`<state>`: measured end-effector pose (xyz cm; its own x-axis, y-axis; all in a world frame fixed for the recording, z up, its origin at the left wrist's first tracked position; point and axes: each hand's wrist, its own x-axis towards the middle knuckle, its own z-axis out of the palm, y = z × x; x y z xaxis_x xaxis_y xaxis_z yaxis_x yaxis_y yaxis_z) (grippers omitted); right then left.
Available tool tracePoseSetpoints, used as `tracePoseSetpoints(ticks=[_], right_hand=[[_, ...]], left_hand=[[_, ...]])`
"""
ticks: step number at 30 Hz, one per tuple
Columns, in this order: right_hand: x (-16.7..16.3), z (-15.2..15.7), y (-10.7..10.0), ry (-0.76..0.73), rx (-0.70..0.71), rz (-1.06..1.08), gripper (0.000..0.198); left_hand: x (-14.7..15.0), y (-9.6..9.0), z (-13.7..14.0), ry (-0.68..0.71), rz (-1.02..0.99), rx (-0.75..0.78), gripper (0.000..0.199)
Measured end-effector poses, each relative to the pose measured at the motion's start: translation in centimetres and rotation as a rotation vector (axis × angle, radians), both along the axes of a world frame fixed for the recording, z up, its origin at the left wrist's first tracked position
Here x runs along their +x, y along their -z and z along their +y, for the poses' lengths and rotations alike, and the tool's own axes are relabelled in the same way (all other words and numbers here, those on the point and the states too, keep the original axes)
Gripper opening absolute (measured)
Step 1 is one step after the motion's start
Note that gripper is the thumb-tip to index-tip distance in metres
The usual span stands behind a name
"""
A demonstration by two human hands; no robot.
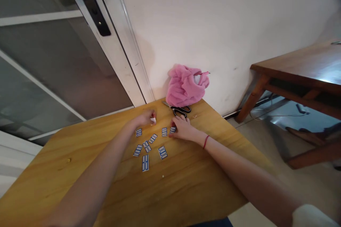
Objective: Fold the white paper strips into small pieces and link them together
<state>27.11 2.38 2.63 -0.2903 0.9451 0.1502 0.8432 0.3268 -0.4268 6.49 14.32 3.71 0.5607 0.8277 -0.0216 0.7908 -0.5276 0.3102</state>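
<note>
Several small blue-and-white labels lie scattered on the wooden table. My left hand is closed in a pinch on a small white paper piece, just beyond the scattered labels. On the other side, my right hand has its thumb and fingers around a blue-and-white label at the table surface. Another label lies flat just left of those fingers. Black-handled scissors rest right behind my right hand, their blades partly under a pink cloth.
The pink plush cloth is heaped at the table's far corner against the wall. A door with a black handle stands at the left. To the right is another wooden table, with a cable on the floor beneath.
</note>
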Motion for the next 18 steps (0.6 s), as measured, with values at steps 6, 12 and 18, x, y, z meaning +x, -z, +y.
tracePoseSetpoints(ticks=[6, 12, 18], right_hand=[[-0.1, 0.2, 0.3, -0.017, -0.024, 0.156, 0.024], [0.1, 0.9, 0.6, 0.001, -0.026, 0.219, 0.011], [0.3, 1.1, 0.7, -0.026, 0.006, 0.241, 0.011]], left_hand=[[-1.0, 0.5, -3.9, -0.053, -0.081, 0.207, 0.019], [-3.1, 0.9, -7.2, 0.102, -0.048, 0.265, 0.024], [-4.2, 1.7, -8.2, 0.146, -0.029, 0.215, 0.041]])
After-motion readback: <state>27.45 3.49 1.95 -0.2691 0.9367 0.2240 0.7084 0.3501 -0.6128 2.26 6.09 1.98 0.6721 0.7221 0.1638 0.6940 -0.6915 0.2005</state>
